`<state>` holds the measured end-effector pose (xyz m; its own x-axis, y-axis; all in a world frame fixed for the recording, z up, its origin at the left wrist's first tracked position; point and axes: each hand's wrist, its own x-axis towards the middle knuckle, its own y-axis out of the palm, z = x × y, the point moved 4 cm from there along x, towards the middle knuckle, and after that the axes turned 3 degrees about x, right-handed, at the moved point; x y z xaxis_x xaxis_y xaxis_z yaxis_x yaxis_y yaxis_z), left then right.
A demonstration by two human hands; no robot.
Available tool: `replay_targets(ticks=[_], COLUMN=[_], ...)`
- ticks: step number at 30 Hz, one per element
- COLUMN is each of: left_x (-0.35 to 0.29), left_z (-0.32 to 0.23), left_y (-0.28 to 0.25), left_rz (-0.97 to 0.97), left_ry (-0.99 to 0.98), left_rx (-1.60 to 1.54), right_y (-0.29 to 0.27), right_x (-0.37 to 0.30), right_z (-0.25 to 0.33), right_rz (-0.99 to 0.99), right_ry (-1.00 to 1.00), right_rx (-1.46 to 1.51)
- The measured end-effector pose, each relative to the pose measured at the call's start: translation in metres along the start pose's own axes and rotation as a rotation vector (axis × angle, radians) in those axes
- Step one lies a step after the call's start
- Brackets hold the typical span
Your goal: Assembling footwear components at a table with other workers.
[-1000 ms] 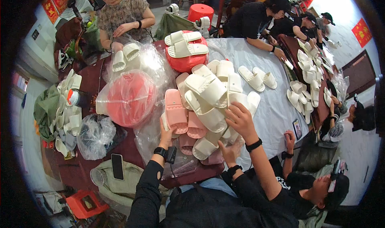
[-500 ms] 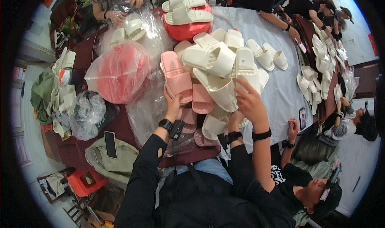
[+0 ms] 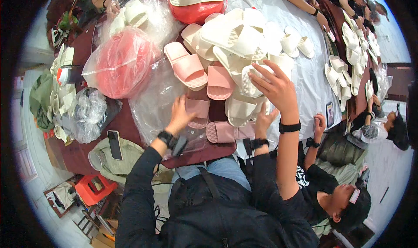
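My left hand (image 3: 177,116) is open, its thumb spread over the edge of a pink slide slipper (image 3: 199,110) near the table's front. I cannot tell whether it grips that slipper. My right hand (image 3: 263,122), fingers apart, is beside a cream slipper (image 3: 241,110) and holds nothing I can see. Farther in lie another pink slipper (image 3: 186,67) and a pink one (image 3: 220,80) next to it. One more pink slipper (image 3: 221,131) rests by the front edge. A heap of cream slippers (image 3: 233,32) lies behind. Over my right hand, a co-worker's hand (image 3: 276,89) touches a cream slipper (image 3: 251,81).
A plastic-wrapped red bundle (image 3: 124,65) stands left, and a red bundle (image 3: 198,12) with cream slippers on top stands at the back. A phone (image 3: 114,144) lies on green cloth at left. A co-worker (image 3: 322,200) sits close on my right. Clear plastic sheeting (image 3: 152,95) covers the table's left part.
My left hand has let go of the upper pink slipper and moved down to a nearer one. My right hand, partly hidden before, now shows spread fingers. The co-worker's hand has risen slightly.
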<state>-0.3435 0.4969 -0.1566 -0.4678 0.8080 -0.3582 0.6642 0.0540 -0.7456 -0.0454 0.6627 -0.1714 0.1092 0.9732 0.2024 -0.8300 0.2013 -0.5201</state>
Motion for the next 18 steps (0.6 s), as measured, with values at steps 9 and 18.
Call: replay_targets(ticks=[9,18], left_x=[-0.026,-0.043], left_z=[-0.02,-0.035], left_y=[0.063,0.05], left_rz=[-0.088,-0.026], left_ry=[0.034,0.161], left_rx=[-0.241,-0.326], right_y=[-0.008,-0.008], right_x=[-0.071,-0.012], right_z=[-0.062,-0.025], right_rz=[0.234,-0.11], right_ry=[0.492,0.294], right_rx=[-0.105,0.007])
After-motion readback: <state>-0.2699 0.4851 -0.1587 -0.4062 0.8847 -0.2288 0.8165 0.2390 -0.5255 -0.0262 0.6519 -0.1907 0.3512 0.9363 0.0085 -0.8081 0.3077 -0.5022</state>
